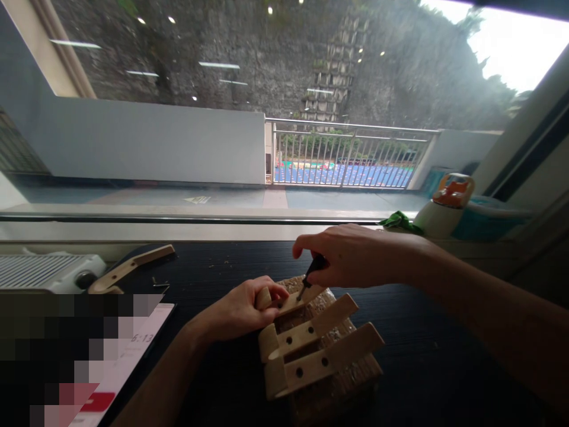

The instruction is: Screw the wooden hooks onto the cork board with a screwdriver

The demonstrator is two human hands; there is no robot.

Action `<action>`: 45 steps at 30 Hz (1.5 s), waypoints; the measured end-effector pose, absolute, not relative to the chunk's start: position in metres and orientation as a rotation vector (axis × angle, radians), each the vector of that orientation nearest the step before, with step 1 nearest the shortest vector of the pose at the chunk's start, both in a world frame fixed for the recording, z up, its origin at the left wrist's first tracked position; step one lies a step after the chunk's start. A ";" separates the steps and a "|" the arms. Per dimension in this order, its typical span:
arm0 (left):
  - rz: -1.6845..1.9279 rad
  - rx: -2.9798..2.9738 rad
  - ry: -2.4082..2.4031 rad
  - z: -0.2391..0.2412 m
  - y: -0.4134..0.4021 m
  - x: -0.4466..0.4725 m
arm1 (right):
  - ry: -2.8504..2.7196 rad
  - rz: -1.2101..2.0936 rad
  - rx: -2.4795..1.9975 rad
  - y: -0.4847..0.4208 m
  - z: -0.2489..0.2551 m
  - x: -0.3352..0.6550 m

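My right hand (355, 255) is closed around the black handle of a screwdriver (317, 264). The tool slants down, and its tip meets a dark hole in the farthest wooden hook (291, 305). My left hand (237, 305) grips that hook's rounded end, fingers wrapped over it. Nearer to me lie a second wooden hook (322, 327) and a third wooden hook (338, 359), side by side, each with two dark holes. All of them rest across a brown block (368, 370) that looks wrapped in shiny clear plastic.
Another wooden hook (146, 257) lies on the dark table (208, 261) at the back left, beside small metal pieces (160, 283). A white ridged device (48, 271) and a partly blurred screen (146, 338) are at left. A white bottle (440, 216) and green cloth (400, 221) stand near the window.
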State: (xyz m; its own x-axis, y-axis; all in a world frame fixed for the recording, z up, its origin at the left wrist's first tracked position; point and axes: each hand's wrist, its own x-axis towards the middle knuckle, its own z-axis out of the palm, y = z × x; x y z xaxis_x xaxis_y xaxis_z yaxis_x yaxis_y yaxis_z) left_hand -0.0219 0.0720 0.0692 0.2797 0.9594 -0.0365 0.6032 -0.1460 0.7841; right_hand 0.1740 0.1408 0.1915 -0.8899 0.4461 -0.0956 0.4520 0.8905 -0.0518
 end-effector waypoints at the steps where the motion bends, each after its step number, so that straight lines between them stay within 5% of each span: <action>1: 0.640 1.845 1.413 0.069 0.072 -0.022 | 2.975 -0.122 0.694 0.141 0.193 0.174; 45: 0.662 1.850 1.396 0.068 0.071 -0.022 | 3.014 -0.086 0.663 0.138 0.187 0.170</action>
State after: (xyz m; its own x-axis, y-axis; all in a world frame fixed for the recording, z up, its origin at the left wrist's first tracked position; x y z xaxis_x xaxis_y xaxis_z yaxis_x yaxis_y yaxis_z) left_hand -0.0220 0.0710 0.0678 0.2830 0.9589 -0.0189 0.5921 -0.1592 0.7900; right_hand 0.1703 0.1381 0.1868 -0.9064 0.4175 -0.0645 0.4205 0.9063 -0.0425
